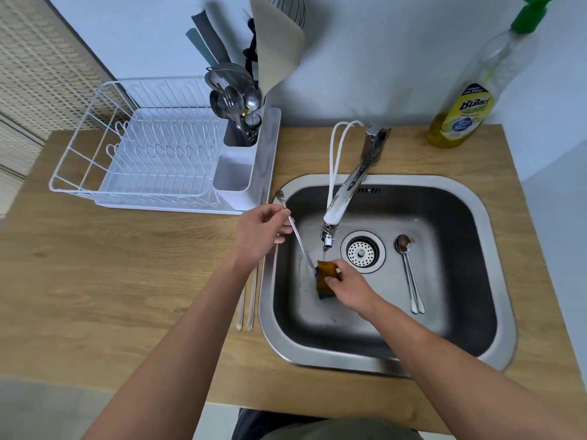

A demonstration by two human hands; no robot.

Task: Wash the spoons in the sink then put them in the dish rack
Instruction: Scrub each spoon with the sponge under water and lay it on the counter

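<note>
My left hand [262, 231] pinches the handle of a long thin spoon [297, 235] over the left side of the steel sink [470, 201]. The spoon's bowl end is hidden inside a folded yellow and green sponge [325, 274], which my right hand [349, 285] grips under the running tap [335, 214]. Two dirty spoons [408, 268] lie together on the sink floor to the right of the drain [362, 252]. The white dish rack [152, 147] stands on the counter at the left, with its cutlery holder [238, 134] full of utensils.
Two thin metal sticks [251, 300] lie on the wooden counter [127, 281] just left of the sink rim. A bottle of yellow dish soap [467, 112] stands at the back right. A cutting board and more utensils lean behind the rack.
</note>
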